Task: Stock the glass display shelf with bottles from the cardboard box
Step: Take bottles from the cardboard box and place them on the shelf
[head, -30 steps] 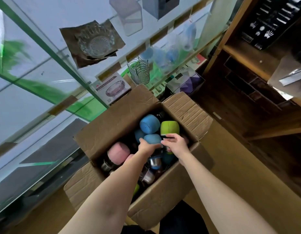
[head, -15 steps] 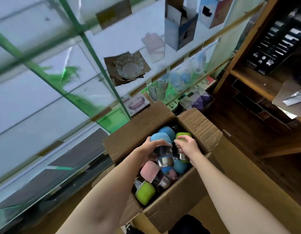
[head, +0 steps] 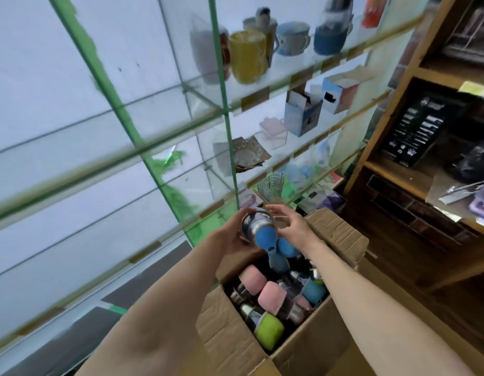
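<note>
An open cardboard box stands below me, with several bottles in pink, blue and green sleeves lying inside. Above its far corner my left hand grips a steel bottle with a blue sleeve, held tilted with its blue end toward me. My right hand hovers just right of the bottle, fingers spread and loosely curved, its fingertips near the steel end; contact cannot be told. The glass display shelf with green frame bars rises right behind the hands.
Upper glass shelves hold mugs, small cartons and a glass dish. A wire holder stands on a lower shelf. A wooden shelf unit with dark packages stands to the right. The left shelf panes are bare.
My left hand has lifted the blue-sleeved bottle out of the box toward the glass shelf. My right hand let go of the green bottle and rose beside it. The view tilted upward.
</note>
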